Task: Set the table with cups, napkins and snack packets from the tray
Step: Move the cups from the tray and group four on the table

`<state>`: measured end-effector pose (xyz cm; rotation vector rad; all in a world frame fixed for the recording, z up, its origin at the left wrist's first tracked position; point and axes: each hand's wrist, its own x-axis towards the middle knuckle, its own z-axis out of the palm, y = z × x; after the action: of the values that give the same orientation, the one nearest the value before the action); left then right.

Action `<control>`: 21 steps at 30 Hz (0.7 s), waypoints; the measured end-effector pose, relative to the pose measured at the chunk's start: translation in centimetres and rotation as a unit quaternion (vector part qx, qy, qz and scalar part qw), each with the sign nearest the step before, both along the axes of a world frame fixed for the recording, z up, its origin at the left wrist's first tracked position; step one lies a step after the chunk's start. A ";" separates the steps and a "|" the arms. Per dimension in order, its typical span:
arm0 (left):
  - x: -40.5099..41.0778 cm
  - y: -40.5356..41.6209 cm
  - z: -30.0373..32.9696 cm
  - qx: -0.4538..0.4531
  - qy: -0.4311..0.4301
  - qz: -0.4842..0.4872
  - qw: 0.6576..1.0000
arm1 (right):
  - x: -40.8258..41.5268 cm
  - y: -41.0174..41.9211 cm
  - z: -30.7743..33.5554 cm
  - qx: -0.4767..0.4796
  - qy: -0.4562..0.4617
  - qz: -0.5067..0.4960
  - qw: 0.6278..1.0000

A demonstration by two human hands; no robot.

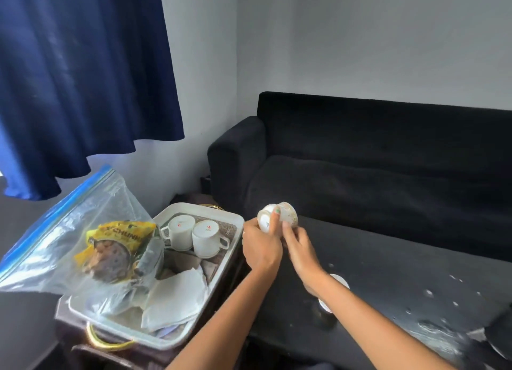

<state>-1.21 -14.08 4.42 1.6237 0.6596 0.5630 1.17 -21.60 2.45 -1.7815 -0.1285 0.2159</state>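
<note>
Your left hand (261,249) and right hand (300,249) both grasp stacked teacups (277,217) at frame centre, above the black table (388,259), right of the tray (230,217).

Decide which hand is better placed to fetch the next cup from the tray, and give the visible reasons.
The left hand. It is next to the tray, where two upturned cups remain. The right hand is over the dark table, farther off. Both hands currently hold a cup, so one must let go first.
</note>
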 end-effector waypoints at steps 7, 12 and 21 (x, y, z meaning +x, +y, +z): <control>-1.3 -7.5 -2.0 -0.045 -0.010 -0.074 0.996 | -0.7 -7.2 -0.5 0.120 0.096 -0.072 0.985; -2.1 -11.4 -2.2 -0.101 -0.005 -0.133 0.986 | -1.6 -12.5 -0.3 0.145 0.142 -0.059 0.977; -3.6 -14.1 -2.8 -0.095 0.077 -0.263 0.957 | -2.5 -18.1 -1.0 0.179 0.144 -0.048 0.972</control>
<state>-4.81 -28.15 1.65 1.5841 0.3532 -0.0158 -1.33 -39.67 1.47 -1.3767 0.1211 0.3545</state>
